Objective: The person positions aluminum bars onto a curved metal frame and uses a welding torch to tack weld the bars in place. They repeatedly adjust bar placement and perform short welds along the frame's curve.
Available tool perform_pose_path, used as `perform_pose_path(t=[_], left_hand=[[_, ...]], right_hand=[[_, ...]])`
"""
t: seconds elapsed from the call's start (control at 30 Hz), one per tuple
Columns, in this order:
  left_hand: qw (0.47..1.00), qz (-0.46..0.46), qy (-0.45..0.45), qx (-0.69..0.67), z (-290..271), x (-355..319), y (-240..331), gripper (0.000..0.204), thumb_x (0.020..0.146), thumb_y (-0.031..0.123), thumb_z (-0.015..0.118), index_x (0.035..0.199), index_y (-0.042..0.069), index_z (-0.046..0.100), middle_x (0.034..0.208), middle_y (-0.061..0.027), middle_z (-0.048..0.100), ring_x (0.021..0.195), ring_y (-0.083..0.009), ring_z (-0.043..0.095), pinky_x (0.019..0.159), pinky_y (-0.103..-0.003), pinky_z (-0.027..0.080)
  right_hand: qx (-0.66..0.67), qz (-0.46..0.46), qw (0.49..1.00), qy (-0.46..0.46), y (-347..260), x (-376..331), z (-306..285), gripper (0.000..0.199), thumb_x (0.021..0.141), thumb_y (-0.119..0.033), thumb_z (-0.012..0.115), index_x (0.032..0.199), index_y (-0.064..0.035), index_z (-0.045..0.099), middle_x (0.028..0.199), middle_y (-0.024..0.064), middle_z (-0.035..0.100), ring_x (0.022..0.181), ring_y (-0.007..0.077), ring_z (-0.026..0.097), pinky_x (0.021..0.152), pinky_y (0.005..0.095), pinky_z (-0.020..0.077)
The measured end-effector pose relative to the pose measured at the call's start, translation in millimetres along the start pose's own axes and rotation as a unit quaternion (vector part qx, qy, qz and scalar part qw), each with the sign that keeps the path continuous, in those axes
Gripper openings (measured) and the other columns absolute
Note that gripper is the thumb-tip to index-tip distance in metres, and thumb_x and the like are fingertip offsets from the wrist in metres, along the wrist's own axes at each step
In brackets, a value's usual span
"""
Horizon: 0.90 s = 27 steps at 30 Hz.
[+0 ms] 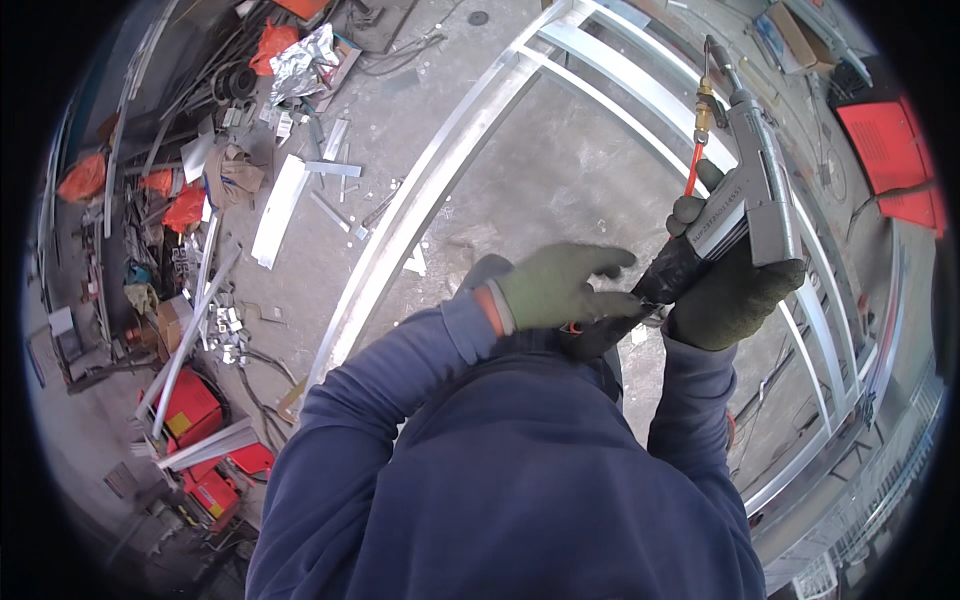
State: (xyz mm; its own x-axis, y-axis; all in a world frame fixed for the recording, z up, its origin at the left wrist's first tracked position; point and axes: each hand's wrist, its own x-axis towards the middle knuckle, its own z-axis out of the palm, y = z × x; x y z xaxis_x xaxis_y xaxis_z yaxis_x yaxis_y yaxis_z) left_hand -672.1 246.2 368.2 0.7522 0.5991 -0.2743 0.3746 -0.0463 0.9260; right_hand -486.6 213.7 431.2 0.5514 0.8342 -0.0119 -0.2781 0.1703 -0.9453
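Note:
In a dark green work glove, my right hand (735,300) is wrapped round a grey handheld welding gun (768,165). Its nozzle points up and away from me to the right. Beside the nozzle runs a brass fitting (703,115) with a thin orange-red hose (692,172). The gun's black rear part (605,330) slants down toward my waist. My left hand (560,285), in a green glove, is beside that black part with thumb and fingers apart. Nothing shows in its grasp. Whether the left fingertips touch the black part, I cannot tell.
A large silvery metal frame (420,200) with crossbars spreads before me and to my right. Metal offcuts (282,205) and crumpled foil (303,65) litter the concrete floor at left. Red machines stand at far right (890,145) and lower left (193,408), with cables near them.

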Motion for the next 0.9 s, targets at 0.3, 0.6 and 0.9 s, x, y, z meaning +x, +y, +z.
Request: perform_pose_path(t=[0.3, 0.6, 0.9], left_hand=[[0.891, 0.114, 0.166, 0.406, -128.0, 176.3, -215.2, 0.053, 0.101, 0.044, 0.074, 0.143, 0.012, 0.070, 0.149, -0.0139, 0.067, 0.139, -0.0355, 0.061, 0.118, -0.052, 0.047], [0.809, 0.280, 0.162, 0.491, -180.1, 305.7, -297.1, 0.062, 0.099, 0.048, 0.076, 0.150, 0.013, 0.066, 0.155, -0.0108, 0.063, 0.149, -0.0352, 0.054, 0.129, -0.056, 0.035], [0.811, 0.319, 0.220, 0.439, -177.5, 335.2, -328.9, 0.047, 0.094, 0.049, 0.081, 0.134, 0.024, 0.074, 0.122, 0.0022, 0.068, 0.122, -0.0223, 0.061, 0.121, -0.051, 0.035]], right_hand=[[-0.026, 0.106, 0.978, 0.176, 109.4, 50.5, 47.4, 0.136, 0.082, -0.106, 0.050, 0.161, 0.0044, 0.045, 0.137, 0.0264, 0.070, 0.091, 0.0254, 0.078, 0.076, 0.0328, 0.0629], [-0.123, 0.230, 0.950, 0.171, 216.4, 56.1, 81.7, 0.142, 0.071, -0.103, 0.068, 0.160, 0.0053, 0.045, 0.123, 0.0231, 0.073, 0.081, 0.0225, 0.075, 0.063, 0.0330, 0.0643], [0.014, 0.270, 0.948, 0.170, 266.8, 58.2, 88.7, 0.128, 0.076, -0.086, 0.070, 0.160, 0.0069, 0.044, 0.124, 0.0210, 0.073, 0.083, 0.0205, 0.074, 0.061, 0.0297, 0.0589]])
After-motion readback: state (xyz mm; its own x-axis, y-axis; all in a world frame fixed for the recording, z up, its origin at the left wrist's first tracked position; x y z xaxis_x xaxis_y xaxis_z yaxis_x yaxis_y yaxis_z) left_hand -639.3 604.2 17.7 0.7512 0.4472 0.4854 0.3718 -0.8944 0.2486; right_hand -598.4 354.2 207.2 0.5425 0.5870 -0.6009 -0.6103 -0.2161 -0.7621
